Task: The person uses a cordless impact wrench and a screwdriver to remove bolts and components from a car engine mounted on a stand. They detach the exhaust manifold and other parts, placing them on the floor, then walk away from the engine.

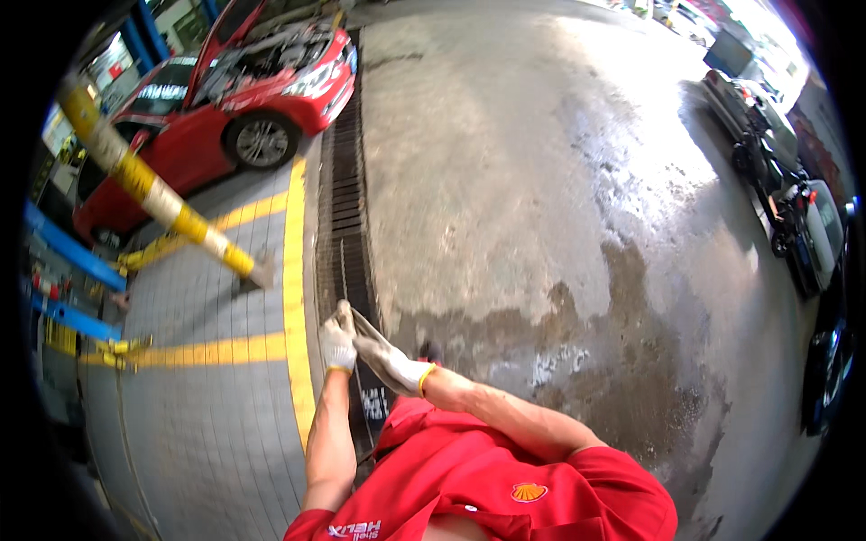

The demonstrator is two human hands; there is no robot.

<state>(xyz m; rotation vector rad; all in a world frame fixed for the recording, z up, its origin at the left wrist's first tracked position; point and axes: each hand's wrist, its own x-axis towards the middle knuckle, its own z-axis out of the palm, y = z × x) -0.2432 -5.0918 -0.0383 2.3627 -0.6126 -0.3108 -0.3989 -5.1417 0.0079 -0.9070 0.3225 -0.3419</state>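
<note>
Both hands wear off-white knit work gloves with yellow-edged cuffs and meet in front of my body, above the dark drain grate. My left hand is closed, its knuckles up, and seems to grip the fingertip end of the glove on my right hand. My right hand reaches across from the right with its fingers stretched out toward the left hand. The glove's surface there is greyish and soiled. Where the fingertips meet, the details are too small to make out.
Left of the grate, a yellow floor line borders grey tiles. A yellow-and-white post leans across the view before a red car with its hood up. Blue lift arms stand far left. Motorcycles line the right; the concrete has wet patches.
</note>
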